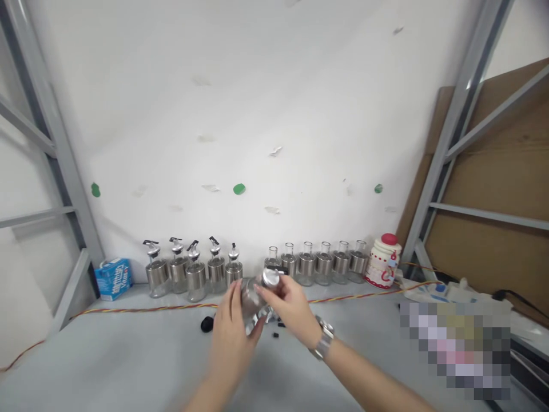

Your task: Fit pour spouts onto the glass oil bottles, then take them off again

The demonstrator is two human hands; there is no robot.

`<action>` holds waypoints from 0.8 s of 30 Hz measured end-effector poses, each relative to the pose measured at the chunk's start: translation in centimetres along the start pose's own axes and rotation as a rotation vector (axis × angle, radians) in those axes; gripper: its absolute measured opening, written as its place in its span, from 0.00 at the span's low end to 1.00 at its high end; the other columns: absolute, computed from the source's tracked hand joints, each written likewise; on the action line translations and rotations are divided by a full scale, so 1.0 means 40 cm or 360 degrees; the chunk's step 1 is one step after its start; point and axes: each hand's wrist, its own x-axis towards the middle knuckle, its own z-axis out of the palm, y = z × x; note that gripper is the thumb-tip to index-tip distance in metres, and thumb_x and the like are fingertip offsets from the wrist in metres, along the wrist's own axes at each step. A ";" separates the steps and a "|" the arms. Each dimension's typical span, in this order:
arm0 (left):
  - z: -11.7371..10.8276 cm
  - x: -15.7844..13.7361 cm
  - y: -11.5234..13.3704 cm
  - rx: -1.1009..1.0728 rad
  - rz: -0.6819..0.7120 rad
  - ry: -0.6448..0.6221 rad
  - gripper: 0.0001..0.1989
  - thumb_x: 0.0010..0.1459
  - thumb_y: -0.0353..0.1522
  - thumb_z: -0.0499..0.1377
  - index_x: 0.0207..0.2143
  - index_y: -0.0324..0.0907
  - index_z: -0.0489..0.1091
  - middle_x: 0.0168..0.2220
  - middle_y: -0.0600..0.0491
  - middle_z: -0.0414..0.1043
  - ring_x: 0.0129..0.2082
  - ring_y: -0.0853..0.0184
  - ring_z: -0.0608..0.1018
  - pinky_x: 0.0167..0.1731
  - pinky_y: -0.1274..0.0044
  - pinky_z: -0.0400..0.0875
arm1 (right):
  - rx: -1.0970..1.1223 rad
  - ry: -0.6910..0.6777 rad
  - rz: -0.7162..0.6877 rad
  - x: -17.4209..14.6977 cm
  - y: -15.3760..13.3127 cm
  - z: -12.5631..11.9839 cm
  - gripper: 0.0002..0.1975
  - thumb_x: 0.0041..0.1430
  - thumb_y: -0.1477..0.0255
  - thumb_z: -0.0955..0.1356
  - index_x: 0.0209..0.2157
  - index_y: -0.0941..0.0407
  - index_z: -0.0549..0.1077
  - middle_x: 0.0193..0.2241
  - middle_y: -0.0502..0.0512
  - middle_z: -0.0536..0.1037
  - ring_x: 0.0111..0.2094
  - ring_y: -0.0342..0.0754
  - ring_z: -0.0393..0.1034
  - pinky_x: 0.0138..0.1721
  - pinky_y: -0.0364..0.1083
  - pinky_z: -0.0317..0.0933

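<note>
My left hand point(231, 332) is wrapped around an oil bottle point(249, 297) of glass with a metal sleeve, held tilted above the table. At its neck, the fingers of my right hand point(295, 312) close on a silver pour spout point(270, 278) with a black flap on top. The picture is slightly blurred here, and my fingers hide part of the bottle. Silver spout parts point(271, 315) lie partly hidden under my hands. A round black piece point(207, 324) and a small black stopper point(275, 335) rest on the table nearby.
Several bottles with spouts point(196, 277) stand at the back left, several open-necked bottles point(307, 263) at the back right. A blue carton point(113, 278), a red-lidded jar point(384, 263) and a twisted cable point(171, 308) are also there. Grey metal posts point(437, 154) frame both sides.
</note>
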 end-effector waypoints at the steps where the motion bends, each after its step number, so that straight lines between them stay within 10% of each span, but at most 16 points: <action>1: 0.001 -0.003 -0.001 -0.0046 0.0004 -0.0091 0.29 0.50 0.35 0.54 0.54 0.38 0.50 0.51 0.42 0.60 0.50 0.55 0.63 0.48 0.66 0.57 | 0.0136 -0.0101 0.0122 -0.026 -0.005 -0.014 0.15 0.49 0.61 0.66 0.34 0.57 0.67 0.22 0.47 0.67 0.19 0.39 0.57 0.21 0.39 0.53; 7: -0.003 -0.020 0.023 -0.0053 -0.0032 -0.0492 0.27 0.43 0.25 0.54 0.50 0.43 0.60 0.45 0.46 0.67 0.44 0.56 0.67 0.45 0.68 0.57 | 0.0426 0.0189 0.0416 -0.075 0.066 -0.082 0.16 0.43 0.61 0.70 0.29 0.57 0.64 0.17 0.42 0.61 0.14 0.35 0.48 0.14 0.38 0.44; 11: -0.027 -0.027 0.073 -0.0753 -0.0264 -0.1044 0.29 0.38 0.30 0.60 0.48 0.44 0.60 0.37 0.51 0.71 0.34 0.61 0.72 0.33 0.75 0.64 | 0.0347 0.0336 0.0418 -0.073 0.091 -0.111 0.17 0.40 0.60 0.71 0.24 0.59 0.66 0.15 0.44 0.60 0.16 0.37 0.50 0.16 0.39 0.45; 18: -0.079 -0.020 0.081 -0.2193 -0.0971 -0.2093 0.28 0.31 0.24 0.58 0.42 0.36 0.66 0.28 0.52 0.70 0.25 0.70 0.70 0.23 0.82 0.59 | 0.0718 -0.0097 0.0526 -0.097 0.031 -0.163 0.16 0.41 0.60 0.70 0.23 0.59 0.69 0.15 0.45 0.61 0.14 0.34 0.46 0.14 0.37 0.38; 24: -0.049 -0.022 0.060 -0.2615 -0.1124 -0.2272 0.26 0.25 0.24 0.54 0.35 0.30 0.70 0.26 0.47 0.72 0.22 0.69 0.71 0.19 0.82 0.57 | 0.1120 -0.0284 0.0501 -0.106 0.023 -0.161 0.15 0.39 0.63 0.72 0.27 0.59 0.72 0.14 0.43 0.58 0.13 0.32 0.39 0.14 0.38 0.34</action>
